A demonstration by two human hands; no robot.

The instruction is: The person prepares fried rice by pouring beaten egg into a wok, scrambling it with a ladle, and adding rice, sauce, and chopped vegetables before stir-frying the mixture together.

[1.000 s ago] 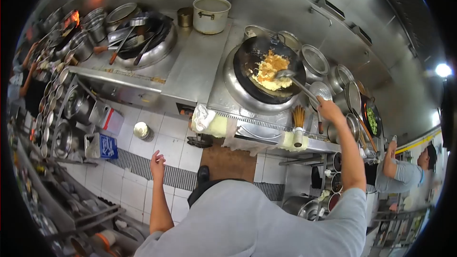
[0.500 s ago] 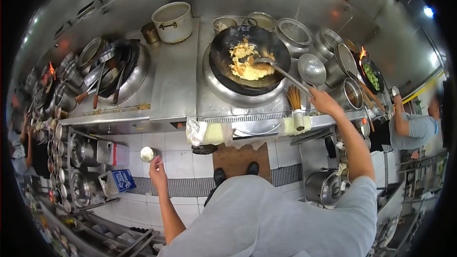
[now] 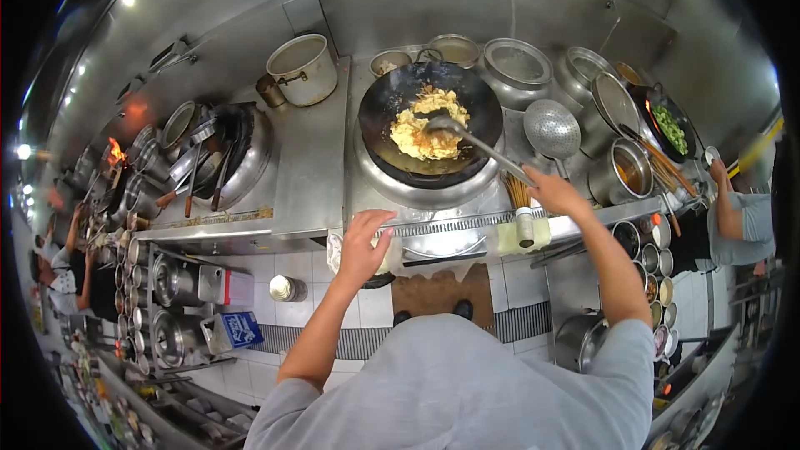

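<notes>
Lying in wok [image 3: 479,96]: yellow food [image 3: 417,138]

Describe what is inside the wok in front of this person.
The wok holds yellow, partly browned food, with a ladle reaching into it, gripped by the right hand. The wok's surface beneath the food is covered, as is whatever lies under the ladle's head.

Blk wok [image 3: 483,104]; yel food [image 3: 417,140] in it w/ brn patches. Grn veg [image 3: 669,129] R of wok. Brn mat [image 3: 442,293] below wok, grey shirt [image 3: 467,392] too.
</notes>
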